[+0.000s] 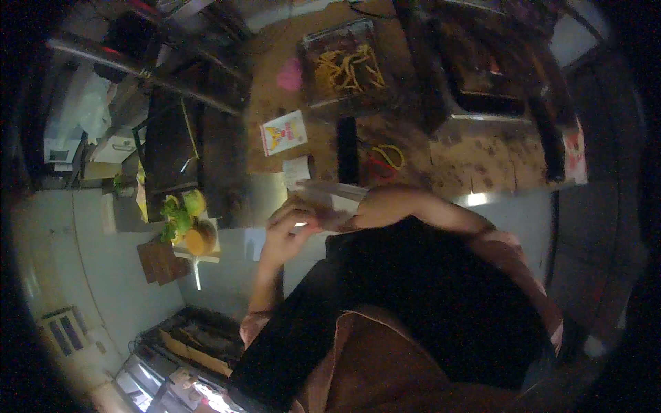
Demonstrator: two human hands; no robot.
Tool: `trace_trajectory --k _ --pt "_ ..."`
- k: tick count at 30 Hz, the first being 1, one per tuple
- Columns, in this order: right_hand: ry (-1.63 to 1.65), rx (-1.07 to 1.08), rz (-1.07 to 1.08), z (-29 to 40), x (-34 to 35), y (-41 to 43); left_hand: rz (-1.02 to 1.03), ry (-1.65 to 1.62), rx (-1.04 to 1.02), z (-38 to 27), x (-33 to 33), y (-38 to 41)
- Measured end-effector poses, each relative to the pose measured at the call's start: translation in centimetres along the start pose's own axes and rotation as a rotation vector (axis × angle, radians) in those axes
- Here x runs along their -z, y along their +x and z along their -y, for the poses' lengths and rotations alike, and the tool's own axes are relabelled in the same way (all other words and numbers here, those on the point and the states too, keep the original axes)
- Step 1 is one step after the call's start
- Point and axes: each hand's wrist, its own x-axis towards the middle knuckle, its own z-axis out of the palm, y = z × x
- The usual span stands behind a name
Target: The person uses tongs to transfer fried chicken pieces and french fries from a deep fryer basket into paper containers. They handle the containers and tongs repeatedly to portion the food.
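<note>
My left hand [286, 232] pinches the edge of a thin, translucent bag [333, 204] held just in front of my dark apron. From the right, my right forearm reaches to the bag; my right hand [360, 214] is largely hidden at or in it, and blur hides its fingers. Just beyond the bag lies a small pale paper [296, 169] on the wooden table [323, 139]. Past that is a white printed packet [284, 133]. A black oblong object [347, 149] rests to its right, beside a red and yellow looped item [384, 159].
A clear tray [338, 100] of yellow strips, perhaps fries, stands at the back, with a pink item [289, 75] beside it. A large dark tray [490, 106] is at the back right. On the left, green and orange produce [183, 222] sits on a small stand.
</note>
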Motion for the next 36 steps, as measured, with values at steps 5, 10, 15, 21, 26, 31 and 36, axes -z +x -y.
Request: trace_trajectory --k 5,10,15,21,26,31,36 --pt "0.545 -0.44 0.322 2.6 2.2 0.3 -0.5 -0.322 0.257 1.9 -0.4 -2.3" --pt "-0.293 -0.255 0.087 2.4 0.4 2.8 -0.459 -0.223 0.165 4.2 0.6 -0.2" --pt "-0.483 -0.24 0.03 2.0 -1.1 4.4 -0.416 -0.099 0.114 5.1 2.3 -0.1" --pt "-0.506 -0.204 -0.049 1.0 -2.1 4.9 -0.378 -0.197 0.189 4.6 3.4 0.7" --pt "-0.471 -0.275 -0.058 1.1 -2.9 5.1 -0.403 -0.003 0.076 3.7 3.9 1.0" --pt "-0.552 -0.267 -0.106 1.0 -3.6 5.6 -0.576 -0.026 0.104 5.1 3.8 1.5" --pt "-0.639 -0.273 -0.134 2.7 -3.0 7.2 -0.619 -0.304 0.502 4.4 3.9 2.1"
